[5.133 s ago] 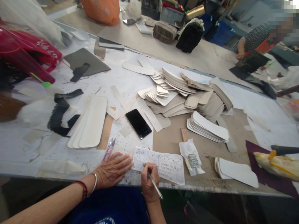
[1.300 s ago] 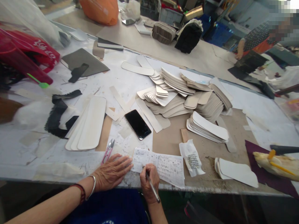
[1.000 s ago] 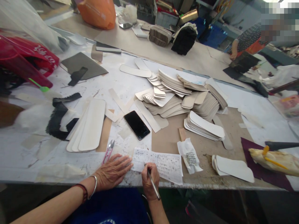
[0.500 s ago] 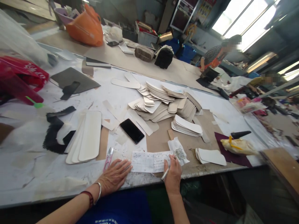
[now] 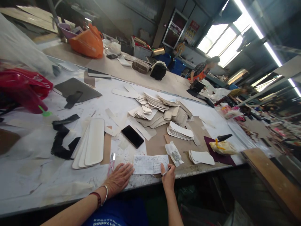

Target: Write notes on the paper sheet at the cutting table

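My left hand (image 5: 119,178) lies flat on the table, its fingertips at the left edge of an open handwritten notebook (image 5: 144,164). Beside it are pink-handled thread snips (image 5: 111,163), blades pointing away from me. My right hand (image 5: 168,177) is closed around a pen (image 5: 166,172) at the notebook's lower right corner; the fingers partly cover the pen. A crumpled slip with writing (image 5: 174,153) lies just beyond that hand. Above the notebook rests a black phone (image 5: 132,136).
Pale, rounded flat pieces lie in a large heap (image 5: 157,110), with smaller stacks at left (image 5: 95,142), right (image 5: 181,131) and near the front edge (image 5: 201,157). A yellowish bundle (image 5: 222,147) sits on dark purple sheet. A person (image 5: 199,70) works across the table.
My right hand has drawn back from the crumpled slip towards the notebook's lower right corner, and the pen has turned in its fingers. My left hand stays flat. The view has tilted up.
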Tool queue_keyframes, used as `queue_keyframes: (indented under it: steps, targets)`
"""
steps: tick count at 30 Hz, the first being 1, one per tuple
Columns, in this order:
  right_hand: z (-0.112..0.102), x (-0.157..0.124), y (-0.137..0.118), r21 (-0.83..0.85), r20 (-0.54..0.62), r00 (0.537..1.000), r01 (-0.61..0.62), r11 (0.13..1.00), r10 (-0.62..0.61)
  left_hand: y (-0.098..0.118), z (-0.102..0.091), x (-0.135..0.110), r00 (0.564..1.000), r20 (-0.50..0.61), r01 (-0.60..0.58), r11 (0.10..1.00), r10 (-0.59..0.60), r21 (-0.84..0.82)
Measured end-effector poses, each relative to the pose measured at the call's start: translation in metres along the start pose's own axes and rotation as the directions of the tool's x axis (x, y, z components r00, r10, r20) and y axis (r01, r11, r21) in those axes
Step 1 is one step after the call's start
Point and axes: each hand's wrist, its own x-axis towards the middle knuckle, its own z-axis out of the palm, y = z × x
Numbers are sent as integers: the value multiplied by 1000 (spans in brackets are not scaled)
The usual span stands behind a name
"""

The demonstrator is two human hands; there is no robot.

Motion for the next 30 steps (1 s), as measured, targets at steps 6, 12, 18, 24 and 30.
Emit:
queue_keyframes:
  steps: [6, 12, 18, 24, 30]
  targets:
    - [6, -4, -3, -55, -20, 1000, 10, 998, -11, -2, 7, -5, 999, 42, -20, 1000, 20, -15]
    - [10, -2, -11, -9, -34, 999, -6, 1000, 6, 1, 4, 3, 981, 162, 133, 978, -107, -160]
    - [5, -3, -30, 127, -9, 1000, -20, 992, 21, 2, -10, 16, 936, 283, 296, 900, -208, -319]
    - [-3, -10, -54, 245, 25, 998, -66, 967, 61, -12, -8, 23, 881, 359, 460, 732, -307, -503]
    - [-13, -12, -75, 343, 56, 993, -117, 932, 104, -28, -23, 44, 618, 558, 777, 320, -553, -543]
